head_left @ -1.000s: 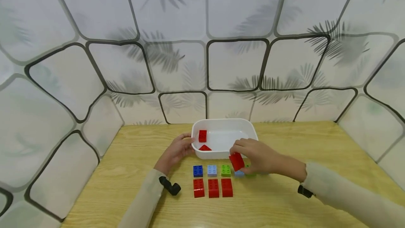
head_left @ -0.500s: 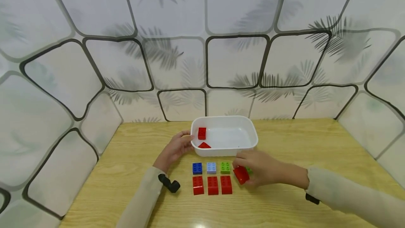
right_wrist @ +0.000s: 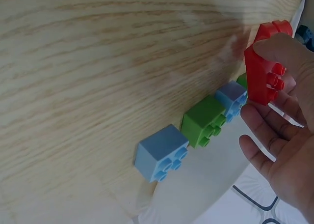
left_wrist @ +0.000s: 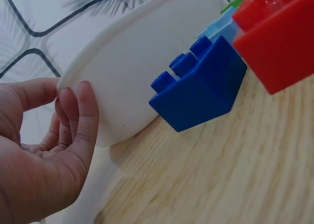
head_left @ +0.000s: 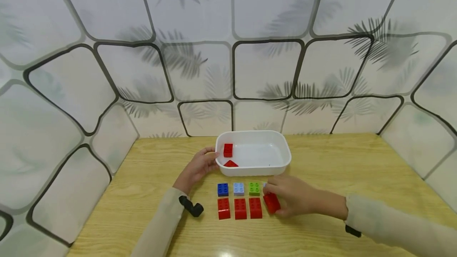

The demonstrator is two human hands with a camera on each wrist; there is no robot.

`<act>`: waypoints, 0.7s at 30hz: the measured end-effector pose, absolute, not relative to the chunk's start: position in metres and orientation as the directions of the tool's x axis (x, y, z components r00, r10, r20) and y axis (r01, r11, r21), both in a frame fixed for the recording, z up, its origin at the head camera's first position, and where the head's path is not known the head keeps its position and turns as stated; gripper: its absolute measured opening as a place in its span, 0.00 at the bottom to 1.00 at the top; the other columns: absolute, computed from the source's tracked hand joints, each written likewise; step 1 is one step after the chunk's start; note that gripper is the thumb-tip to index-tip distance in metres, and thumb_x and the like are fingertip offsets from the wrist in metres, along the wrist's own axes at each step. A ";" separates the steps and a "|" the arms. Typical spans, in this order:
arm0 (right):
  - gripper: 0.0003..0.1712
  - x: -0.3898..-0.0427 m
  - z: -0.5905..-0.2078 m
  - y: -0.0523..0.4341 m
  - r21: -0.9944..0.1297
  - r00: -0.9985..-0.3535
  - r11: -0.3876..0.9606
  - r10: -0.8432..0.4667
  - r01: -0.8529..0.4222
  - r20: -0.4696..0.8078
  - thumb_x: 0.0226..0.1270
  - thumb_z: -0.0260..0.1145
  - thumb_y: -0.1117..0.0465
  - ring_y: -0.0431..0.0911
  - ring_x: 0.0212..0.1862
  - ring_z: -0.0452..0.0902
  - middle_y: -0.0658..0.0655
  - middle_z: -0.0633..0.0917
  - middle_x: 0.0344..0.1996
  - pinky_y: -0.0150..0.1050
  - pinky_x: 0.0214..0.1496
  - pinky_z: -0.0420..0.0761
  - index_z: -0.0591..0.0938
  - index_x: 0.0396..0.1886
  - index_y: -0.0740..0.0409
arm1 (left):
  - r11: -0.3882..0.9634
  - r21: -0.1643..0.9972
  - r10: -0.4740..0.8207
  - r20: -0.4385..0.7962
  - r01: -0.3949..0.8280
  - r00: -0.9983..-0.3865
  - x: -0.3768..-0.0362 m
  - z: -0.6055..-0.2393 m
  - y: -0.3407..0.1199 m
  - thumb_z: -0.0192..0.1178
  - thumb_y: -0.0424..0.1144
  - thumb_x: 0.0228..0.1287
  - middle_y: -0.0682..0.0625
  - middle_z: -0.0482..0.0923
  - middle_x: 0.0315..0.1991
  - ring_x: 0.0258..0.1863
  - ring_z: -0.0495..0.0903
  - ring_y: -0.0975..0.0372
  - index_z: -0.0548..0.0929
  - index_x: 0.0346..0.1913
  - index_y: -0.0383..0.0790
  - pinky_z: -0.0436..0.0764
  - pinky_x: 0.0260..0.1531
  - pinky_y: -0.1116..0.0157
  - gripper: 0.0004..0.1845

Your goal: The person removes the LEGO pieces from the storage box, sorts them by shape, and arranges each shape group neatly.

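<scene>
One white plastic tub [head_left: 282,158], holding two red bricks [head_left: 228,150]. On the desk [head_left: 143,177]: four long red bricks [head_left: 240,208], one dark blue square brick [head_left: 223,189], two light blue square bricks [head_left: 239,188], two green square bricks [head_left: 254,188]. Two hands [head_left: 290,195].

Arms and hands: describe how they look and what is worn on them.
Both hands are bare, without gloves or rings that the views show. The left hand and the right hand each come out of a long, loose sleeve in pale beige. A small black device sits at the left wrist, and a black band shows under the right cuff.
</scene>
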State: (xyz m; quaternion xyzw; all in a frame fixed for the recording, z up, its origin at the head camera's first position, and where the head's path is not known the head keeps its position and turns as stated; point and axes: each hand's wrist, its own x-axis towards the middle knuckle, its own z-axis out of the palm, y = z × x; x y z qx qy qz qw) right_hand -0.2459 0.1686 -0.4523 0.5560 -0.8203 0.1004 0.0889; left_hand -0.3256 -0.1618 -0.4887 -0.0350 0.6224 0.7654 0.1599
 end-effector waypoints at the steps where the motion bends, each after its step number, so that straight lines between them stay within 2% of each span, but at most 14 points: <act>1: 0.28 -0.245 -0.453 0.169 -0.057 -0.368 0.366 -0.894 -0.929 0.255 0.42 0.82 0.54 0.35 0.37 0.72 0.45 0.79 0.36 0.29 0.41 0.79 0.79 0.45 0.50 | -0.175 0.941 0.200 -0.253 -0.289 -0.946 -0.326 -0.489 -0.162 0.56 0.35 0.76 0.51 0.81 0.39 0.33 0.81 0.65 0.67 0.65 0.33 0.85 0.38 0.69 0.20; 9: 0.28 -0.240 -0.457 0.170 0.031 -0.367 0.385 -0.898 -0.922 0.240 0.47 0.80 0.48 0.40 0.40 0.78 0.45 0.82 0.37 0.40 0.49 0.81 0.80 0.46 0.51 | -0.186 0.939 0.198 -0.253 -0.290 -0.947 -0.327 -0.490 -0.162 0.56 0.35 0.76 0.51 0.82 0.40 0.33 0.82 0.65 0.67 0.65 0.33 0.85 0.38 0.69 0.20; 21: 0.28 -0.240 -0.455 0.170 0.060 -0.363 0.383 -0.908 -0.922 0.210 0.55 0.78 0.42 0.42 0.43 0.80 0.48 0.85 0.39 0.42 0.50 0.81 0.84 0.48 0.54 | -0.183 0.941 0.203 -0.246 -0.284 -0.948 -0.324 -0.486 -0.163 0.56 0.35 0.76 0.50 0.81 0.40 0.34 0.81 0.65 0.68 0.65 0.33 0.84 0.40 0.68 0.20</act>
